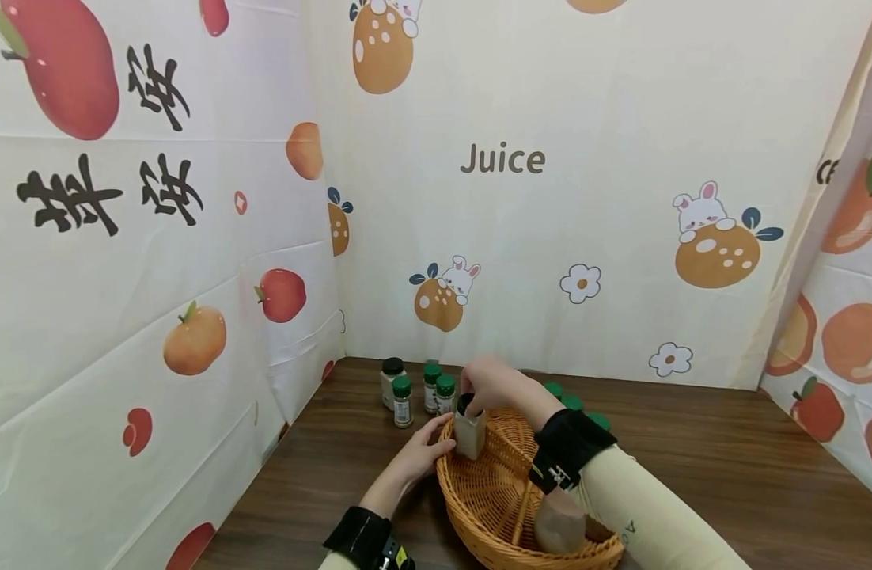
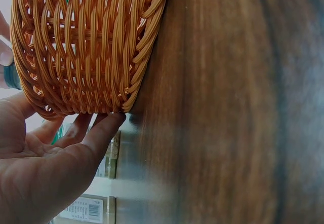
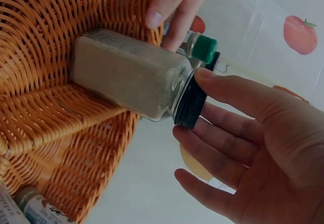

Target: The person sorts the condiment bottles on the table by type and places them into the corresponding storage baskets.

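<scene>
A clear square spice jar (image 1: 469, 434) with a black cap and beige powder inside is in the wicker basket (image 1: 456, 518), beside its left rim. My right hand (image 1: 494, 385) reaches down from above and pinches the black cap (image 3: 191, 102) between thumb and fingers; the jar's body (image 3: 126, 74) lies against the woven wall. At the basket's left rim, my left hand (image 1: 416, 454) grips the edge. Its fingers (image 2: 104, 133) press the outer wicker (image 2: 91, 46), while a fingertip (image 3: 154, 19) shows over the rim in the right wrist view.
Left of the basket stand a black-capped jar (image 1: 392, 385) and several green-capped jars (image 1: 403, 405). More green caps (image 1: 571, 402) show behind my right forearm. A rounded beige item (image 1: 559, 524) sits in the basket's near part. A printed cloth (image 1: 507, 301) hangs behind the wooden table (image 1: 692, 467).
</scene>
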{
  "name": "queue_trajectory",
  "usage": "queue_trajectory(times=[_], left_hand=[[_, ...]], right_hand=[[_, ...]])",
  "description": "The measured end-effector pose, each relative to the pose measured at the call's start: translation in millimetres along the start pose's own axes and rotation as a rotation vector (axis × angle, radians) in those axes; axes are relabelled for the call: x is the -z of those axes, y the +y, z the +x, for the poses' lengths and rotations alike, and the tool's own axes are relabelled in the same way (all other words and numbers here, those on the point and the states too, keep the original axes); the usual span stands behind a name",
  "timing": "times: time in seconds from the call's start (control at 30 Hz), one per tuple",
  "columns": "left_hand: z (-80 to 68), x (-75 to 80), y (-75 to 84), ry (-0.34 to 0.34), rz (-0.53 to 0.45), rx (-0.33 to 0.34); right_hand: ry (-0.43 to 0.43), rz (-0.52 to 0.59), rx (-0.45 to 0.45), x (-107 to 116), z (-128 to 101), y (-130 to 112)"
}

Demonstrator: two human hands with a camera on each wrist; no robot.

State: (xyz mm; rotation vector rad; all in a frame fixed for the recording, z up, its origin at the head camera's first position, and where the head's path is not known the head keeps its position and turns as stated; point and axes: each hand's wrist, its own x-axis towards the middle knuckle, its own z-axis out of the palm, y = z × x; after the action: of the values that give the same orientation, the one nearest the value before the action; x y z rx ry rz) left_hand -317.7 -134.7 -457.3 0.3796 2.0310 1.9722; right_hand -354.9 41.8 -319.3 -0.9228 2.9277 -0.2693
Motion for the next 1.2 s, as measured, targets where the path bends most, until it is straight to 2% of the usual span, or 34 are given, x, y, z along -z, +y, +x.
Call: queue_trajectory(times=[0.13, 0.47, 0.7, 0.97, 1.2], left_hand=[[0.4, -0.2, -0.3, 0.007, -0.013, 0.005], [0.3, -0.2, 0.6, 0.003, -0.016, 0.005], [0.5, -1.2, 1.2, 0.012, -0.013, 0.019], [-1.2, 2.5, 2.1, 0.01, 0.01, 0.012], [0.8, 1.5, -1.8, -0.005, 0.059, -0.015]], right_hand=[[-0.025, 0.004, -0.02, -6.6, 2.1, -1.2], [-0.049, 0.01, -0.065, -6.4, 1.4, -4.6], [-0.049, 0.076, -0.079, -5.2, 1.1, -3.1], [-0.008, 0.148, -0.055, 2.5, 10.8, -11.2], [0.062, 0.112, -0.011, 6.0, 22.0, -22.3]])
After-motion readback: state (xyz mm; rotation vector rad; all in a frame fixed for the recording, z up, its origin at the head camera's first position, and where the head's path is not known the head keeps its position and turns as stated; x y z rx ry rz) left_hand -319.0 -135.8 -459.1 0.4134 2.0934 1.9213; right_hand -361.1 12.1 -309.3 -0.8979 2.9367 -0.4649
